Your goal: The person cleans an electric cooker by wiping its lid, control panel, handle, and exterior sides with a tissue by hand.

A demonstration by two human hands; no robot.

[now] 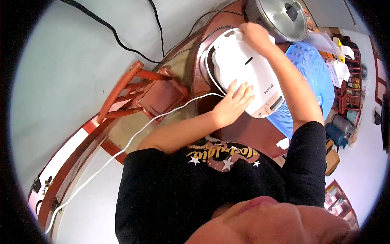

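A white SUPOR appliance with a rounded lid stands on the dark red table. My left hand lies on its near left side, fingers spread on the white surface. At the appliance's far edge is my right hand, its fingers bent down over the rim; what the fingertips touch is hidden. A white cord runs from beside the appliance toward the lower left.
A blue basket sits right of the appliance. Behind it stands a large pot with a glass lid. Boxes lie at the right. A red wooden chair is at the left, and black cables hang along the wall.
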